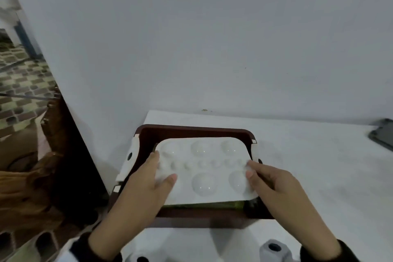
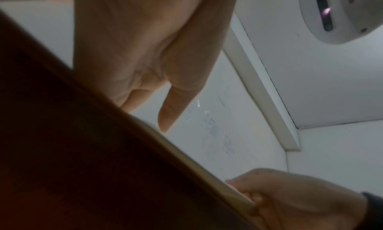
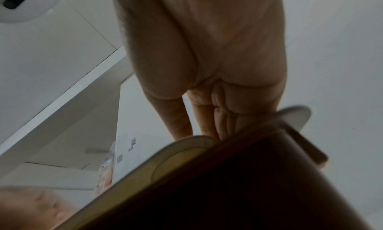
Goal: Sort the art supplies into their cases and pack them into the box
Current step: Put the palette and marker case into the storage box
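White plastic palette, round wells up, lies level in top of dark brown box on white tabletop, over green item showing along near edge. My left hand grips palette's left edge, thumb on top. My right hand pinches right edge, fingers curled at rim. Dark grey object at far right, well apart from box.

Nothing legible showing anywhere. Faint lines of small print appearing on the white sheet in the left wrist view and small dark marks in the right wrist view, all too blurred for reading.
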